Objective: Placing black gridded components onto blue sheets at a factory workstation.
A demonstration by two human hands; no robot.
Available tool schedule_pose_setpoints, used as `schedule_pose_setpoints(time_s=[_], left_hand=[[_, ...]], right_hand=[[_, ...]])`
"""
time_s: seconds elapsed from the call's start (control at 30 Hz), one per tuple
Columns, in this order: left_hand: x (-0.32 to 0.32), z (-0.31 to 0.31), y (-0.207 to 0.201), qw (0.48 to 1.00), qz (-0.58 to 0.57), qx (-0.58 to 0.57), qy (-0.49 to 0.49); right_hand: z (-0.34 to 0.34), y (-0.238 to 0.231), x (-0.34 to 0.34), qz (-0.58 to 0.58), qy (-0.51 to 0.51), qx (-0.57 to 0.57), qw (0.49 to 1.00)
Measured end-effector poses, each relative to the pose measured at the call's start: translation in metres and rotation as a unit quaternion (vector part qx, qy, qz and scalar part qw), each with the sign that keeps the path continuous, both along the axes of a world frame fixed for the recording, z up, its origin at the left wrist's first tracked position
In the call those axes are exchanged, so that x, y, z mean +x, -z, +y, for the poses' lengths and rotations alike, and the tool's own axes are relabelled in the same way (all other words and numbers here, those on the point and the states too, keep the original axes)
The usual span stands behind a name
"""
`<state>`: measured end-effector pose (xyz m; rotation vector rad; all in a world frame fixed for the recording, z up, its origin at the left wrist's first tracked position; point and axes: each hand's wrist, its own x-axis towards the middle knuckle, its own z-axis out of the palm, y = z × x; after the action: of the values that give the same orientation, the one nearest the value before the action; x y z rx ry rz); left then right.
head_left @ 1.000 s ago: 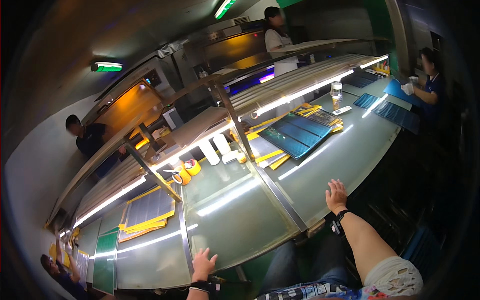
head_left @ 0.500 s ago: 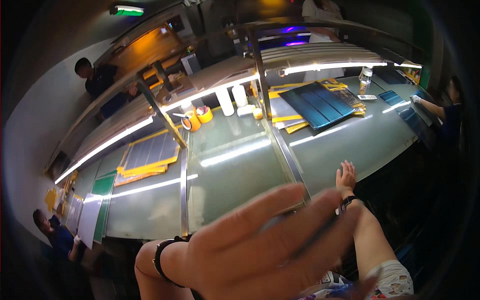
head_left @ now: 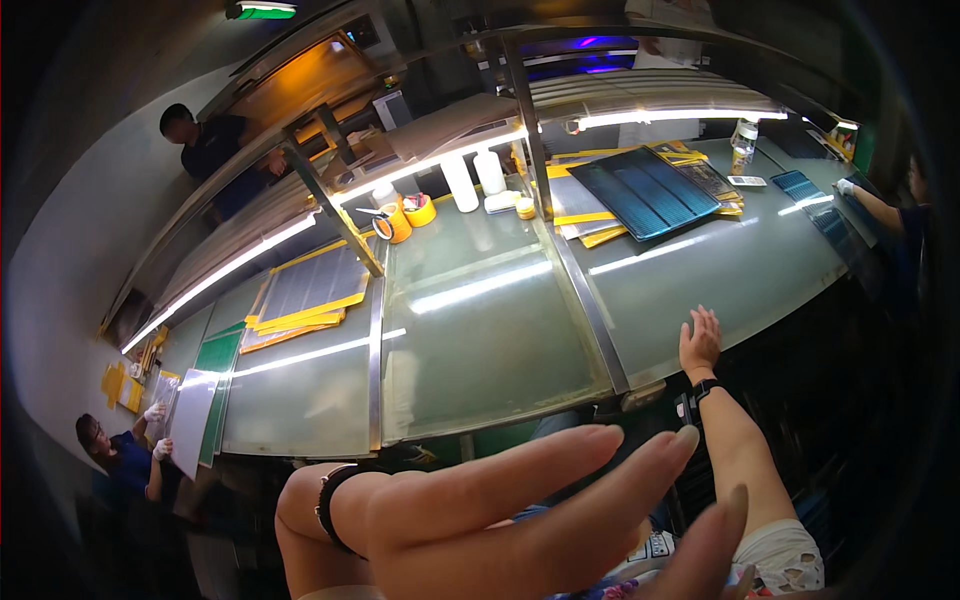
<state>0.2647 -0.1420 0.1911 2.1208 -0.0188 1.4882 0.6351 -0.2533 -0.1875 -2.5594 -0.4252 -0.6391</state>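
Note:
My left hand (head_left: pixel 520 515) is large and close at the lower middle, a dark bracelet round its wrist. Its fingers are outstretched with gaps between them, and nothing shows in its grip. Farther off to the right, my right hand (head_left: pixel 702 340) lies near the front edge of the glass-topped table (head_left: pixel 490 330), fingers spread and holding nothing. A dark watch (head_left: pixel 706 386) is on that wrist. Beyond the right hand, a dark blue striped panel (head_left: pixel 645 195) lies on a stack of yellow-edged sheets (head_left: pixel 590 215).
Yellow-edged panels (head_left: pixel 310 285) are stacked at the left. White bottles (head_left: pixel 461 182) and orange tape rolls (head_left: pixel 398 226) stand at the back under lit tubes. A co-worker at far left holds a pale sheet (head_left: pixel 193 420); another at right touches a blue panel (head_left: pixel 805 205).
My left hand has dropped lower, uncovering the table's front edge. My right hand stays spread on the table. The far-left co-worker now has both gloved hands in sight.

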Motion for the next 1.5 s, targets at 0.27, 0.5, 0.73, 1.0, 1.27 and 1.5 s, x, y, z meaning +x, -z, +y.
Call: schedule_pose_setpoints(time_s=[0.27, 0.5, 0.73, 1.0, 1.27, 1.5], left_hand=[[0.038, 0.031, -0.015, 0.981, -0.099, 0.128, 0.106], [0.045, 0.062, 0.021, 0.958, 0.057, 0.200, 0.197], [0.081, 0.178, 0.243, 0.932, 0.344, 0.103, -0.050], [0.035, 0.225, 0.358, 0.804, 0.496, -0.012, -0.329], [0.035, 0.220, 0.351, 0.804, 0.487, -0.023, -0.340], [0.037, 0.215, 0.349, 0.794, 0.498, -0.024, -0.347]], right_hand=[[-0.003, 0.005, 0.006, -0.009, 0.013, -0.003, 1.000], [0.003, 0.001, 0.001, -0.012, 0.020, 0.003, 1.000], [0.001, -0.006, -0.005, -0.006, 0.013, 0.023, 1.000], [0.002, -0.009, -0.006, -0.012, 0.019, 0.020, 1.000], [0.004, -0.005, -0.007, -0.022, 0.021, 0.027, 0.999], [0.002, -0.009, -0.005, -0.016, 0.021, 0.027, 0.999]])
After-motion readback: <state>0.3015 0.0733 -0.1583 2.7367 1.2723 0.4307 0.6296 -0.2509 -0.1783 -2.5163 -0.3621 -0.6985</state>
